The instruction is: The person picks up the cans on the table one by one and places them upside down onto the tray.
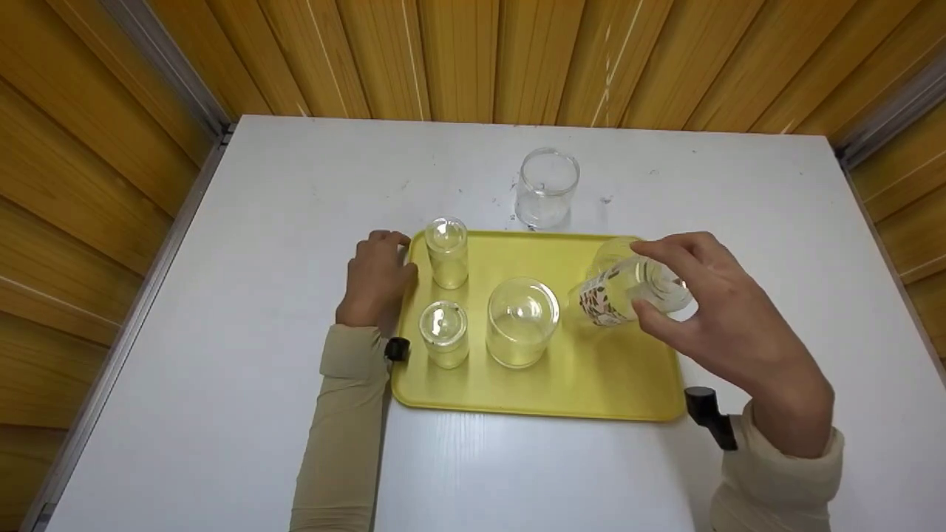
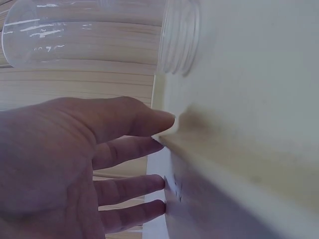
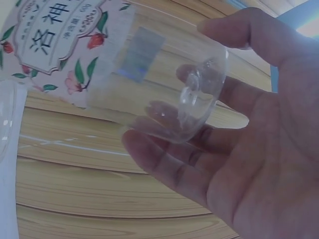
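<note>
My right hand (image 1: 728, 318) grips a clear jar (image 3: 164, 74) near its base, thumb on one side and fingers on the other. This jar tilts over the right part of the yellow tray (image 1: 584, 384), its base toward my palm. Its pale label (image 3: 75, 59) carries red flowers and green leaves. Behind it, partly hidden, another clear jar (image 1: 612, 250) stands on the tray. My left hand (image 1: 375, 277) rests at the tray's left edge, near the far corner. Its fairly straight fingers (image 2: 129, 191) and its thumb touch the edge there.
Two narrow upturned jars (image 1: 448, 255) stand along the tray's left side. A wider jar (image 1: 521, 325) is upside down near the middle. Beyond the tray, one more clear jar (image 1: 545, 196) stands on the white table (image 1: 310, 170). Wood-look panels (image 1: 458, 59) enclose the table.
</note>
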{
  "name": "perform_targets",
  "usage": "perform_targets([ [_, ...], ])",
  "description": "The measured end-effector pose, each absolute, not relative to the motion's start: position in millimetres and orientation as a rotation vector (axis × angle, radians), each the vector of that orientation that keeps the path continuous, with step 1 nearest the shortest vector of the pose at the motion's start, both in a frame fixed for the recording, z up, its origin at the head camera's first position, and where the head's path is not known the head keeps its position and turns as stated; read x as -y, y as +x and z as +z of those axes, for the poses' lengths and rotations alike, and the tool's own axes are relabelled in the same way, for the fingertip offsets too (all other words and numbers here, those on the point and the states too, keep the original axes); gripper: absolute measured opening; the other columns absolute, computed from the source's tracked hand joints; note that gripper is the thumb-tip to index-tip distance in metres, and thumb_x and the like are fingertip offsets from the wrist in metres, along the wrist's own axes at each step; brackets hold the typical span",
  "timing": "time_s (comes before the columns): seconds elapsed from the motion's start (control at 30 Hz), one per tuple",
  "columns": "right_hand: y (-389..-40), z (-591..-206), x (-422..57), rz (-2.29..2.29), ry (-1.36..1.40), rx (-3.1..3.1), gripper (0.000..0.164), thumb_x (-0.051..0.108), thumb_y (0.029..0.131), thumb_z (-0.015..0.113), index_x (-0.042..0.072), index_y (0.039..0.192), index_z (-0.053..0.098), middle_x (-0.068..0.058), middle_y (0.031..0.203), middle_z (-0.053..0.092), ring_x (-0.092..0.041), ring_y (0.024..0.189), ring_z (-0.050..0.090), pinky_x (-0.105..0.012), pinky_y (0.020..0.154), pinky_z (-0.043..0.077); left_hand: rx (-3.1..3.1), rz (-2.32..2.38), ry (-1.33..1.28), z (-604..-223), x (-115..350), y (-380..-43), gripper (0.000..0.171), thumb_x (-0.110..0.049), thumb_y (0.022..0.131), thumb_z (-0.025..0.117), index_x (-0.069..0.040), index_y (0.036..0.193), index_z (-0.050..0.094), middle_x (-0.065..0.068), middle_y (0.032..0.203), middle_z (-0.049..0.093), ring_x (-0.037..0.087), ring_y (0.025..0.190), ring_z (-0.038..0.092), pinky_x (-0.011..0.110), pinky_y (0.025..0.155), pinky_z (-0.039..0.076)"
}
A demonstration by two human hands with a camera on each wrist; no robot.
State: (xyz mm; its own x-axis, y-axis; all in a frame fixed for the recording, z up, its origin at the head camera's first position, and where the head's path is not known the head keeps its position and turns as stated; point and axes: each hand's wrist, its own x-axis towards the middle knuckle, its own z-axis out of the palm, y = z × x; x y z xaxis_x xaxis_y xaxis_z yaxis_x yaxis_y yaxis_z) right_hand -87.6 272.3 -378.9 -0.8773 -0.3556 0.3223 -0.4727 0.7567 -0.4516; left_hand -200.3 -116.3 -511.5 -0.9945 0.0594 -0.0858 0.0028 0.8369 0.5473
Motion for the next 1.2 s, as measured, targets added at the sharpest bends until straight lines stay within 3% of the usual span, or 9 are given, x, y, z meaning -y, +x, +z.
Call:
perform_targets([
  [0.37,-79,-374,-271,0.785,0.606,2.899,0.056,0.006,0.087,0.081,0.009,0.141,0.065,-0.014,0.125,0.058,-0.032,0.111,0.058,-0.053,0.09,0.05,-2.917,0.855,0.045,-513,117,-201,0.04,-0.014,0.096,0.063,0.002,0.132,0.069,0.027,0.148,0.054,0.049,0.133,0.052,0.066,0.1,0.048],
  [0.83,-75,-370,-275,0.744,0.496,3.102,0.057,0.015,0.09,0.079,0.009,0.144,0.062,-0.017,0.13,0.057,-0.038,0.116,0.056,-0.059,0.089,0.049,-2.966,0.756,0.054,-514,114,-199,0.039,-0.015,0.097,0.059,0.001,0.131,0.069,0.026,0.142,0.057,0.049,0.126,0.055,0.065,0.094,0.051],
  [1.2,-74,-369,-278,0.73,0.405,3.178,0.056,0.019,0.092,0.077,0.009,0.145,0.062,-0.018,0.132,0.056,-0.039,0.118,0.055,-0.061,0.092,0.048,-2.953,0.578,0.066,-513,109,-197,0.049,-0.019,0.098,0.056,0.001,0.143,0.058,0.026,0.14,0.053,0.045,0.122,0.05,0.061,0.092,0.05],
])
